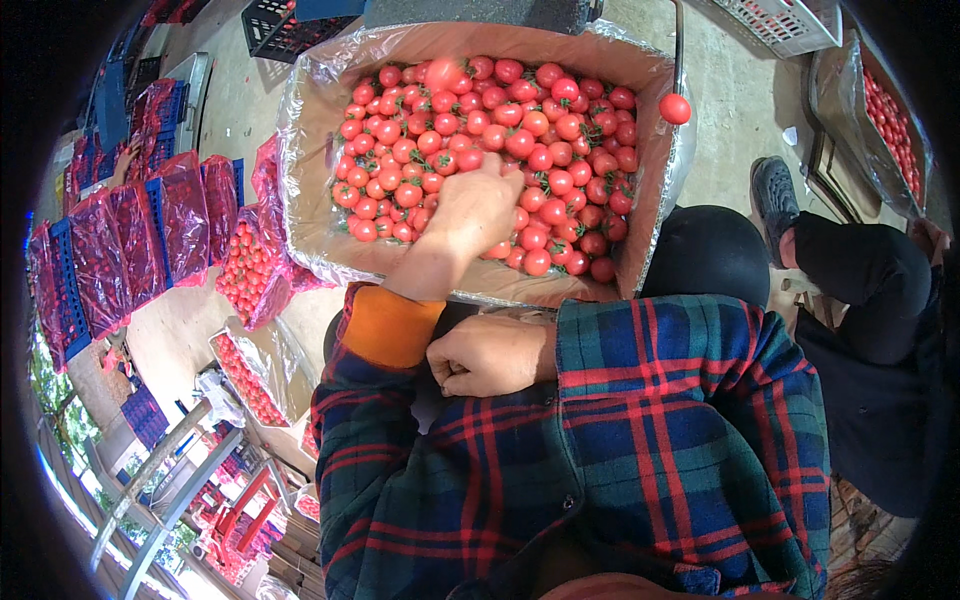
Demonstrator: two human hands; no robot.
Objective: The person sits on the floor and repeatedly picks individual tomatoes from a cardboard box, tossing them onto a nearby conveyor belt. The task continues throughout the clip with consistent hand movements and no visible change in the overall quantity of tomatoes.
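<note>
Many red cherry tomatoes (517, 142), several with green calyxes, fill a cardboard box (322, 247) lined with clear plastic. My left hand (480, 199) reaches into the box from its near side, its fingertips down among the tomatoes; whether they hold one is hidden. Below the box's near wall, my right hand (491, 356) rests close to my body with its fingers curled; what is inside them, if anything, does not show. One blurred tomato (442, 73) appears above the far part of the pile. Another tomato (675, 109) shows at the box's right rim, by a thin metal rod.
Blue crates (64, 277) with tomatoes in pink plastic stand at left, near an open pink bag of tomatoes (247, 270). Further lined boxes stand at lower left (251, 379) and far right (892, 135). A seated person's leg (847, 247) is at right. A black crate (277, 34) is behind.
</note>
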